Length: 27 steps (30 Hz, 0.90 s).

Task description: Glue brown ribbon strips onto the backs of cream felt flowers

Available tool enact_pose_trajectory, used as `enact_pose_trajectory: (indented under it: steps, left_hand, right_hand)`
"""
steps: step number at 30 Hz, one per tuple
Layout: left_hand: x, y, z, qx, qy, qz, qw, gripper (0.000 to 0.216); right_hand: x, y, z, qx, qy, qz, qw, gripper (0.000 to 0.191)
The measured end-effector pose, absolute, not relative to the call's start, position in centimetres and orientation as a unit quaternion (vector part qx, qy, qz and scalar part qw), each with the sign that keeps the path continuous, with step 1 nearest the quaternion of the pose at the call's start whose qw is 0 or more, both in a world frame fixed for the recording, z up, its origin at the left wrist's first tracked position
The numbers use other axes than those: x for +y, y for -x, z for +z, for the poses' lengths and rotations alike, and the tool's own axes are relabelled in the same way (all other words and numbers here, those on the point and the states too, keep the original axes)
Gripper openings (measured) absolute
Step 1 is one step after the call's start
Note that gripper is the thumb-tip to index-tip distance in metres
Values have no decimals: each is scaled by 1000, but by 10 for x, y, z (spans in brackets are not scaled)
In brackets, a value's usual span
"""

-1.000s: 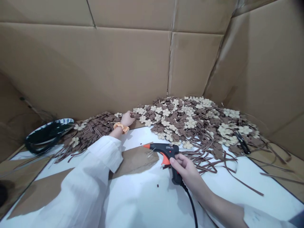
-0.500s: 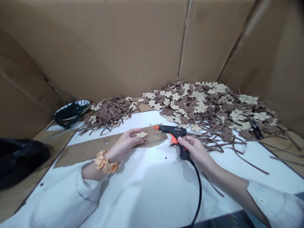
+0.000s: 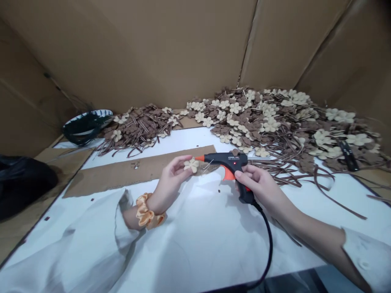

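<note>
– Over the desk (image 3: 198, 244) centre, what's w/ the left hand (image 3: 171, 179)?
– Grip pinched on a cream flower (image 3: 191, 165), thumb + fingertips, held just above the brown cardboard strip (image 3: 122, 173). Orange scrunchie (image 3: 146, 211) on that wrist.
– Right hand (image 3: 259, 187)?
– Grip wrapped round the glue gun (image 3: 232, 162) handle; orange nozzle (image 3: 200, 158) right by the flower, can't tell if touching. Cord (image 3: 269, 252) runs off the near edge.
– Bkgd?
– Brown + cream flower pile (image 3: 275, 118) along the far side, against cardboard walls (image 3: 152, 49).
</note>
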<state>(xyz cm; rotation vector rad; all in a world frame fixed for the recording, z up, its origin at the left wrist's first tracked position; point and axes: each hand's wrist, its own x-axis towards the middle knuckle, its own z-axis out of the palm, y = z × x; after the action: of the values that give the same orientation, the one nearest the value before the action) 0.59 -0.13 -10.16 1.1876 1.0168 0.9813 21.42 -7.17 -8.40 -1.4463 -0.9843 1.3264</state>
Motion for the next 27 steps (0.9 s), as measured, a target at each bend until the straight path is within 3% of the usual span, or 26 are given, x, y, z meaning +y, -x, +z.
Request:
enact_pose_trajectory:
  steps: [10, 27]
  left_hand:
    - [-6, -7, -103, 468, -518, 428, 575, 42]
    - [-14, -6, -103, 472, -524, 412, 577, 48]
  right_hand:
    - [-73, -213, -87, -450, 638, 452, 431, 30]
    - [-75, -212, -88, -456, 643, 447, 422, 27]
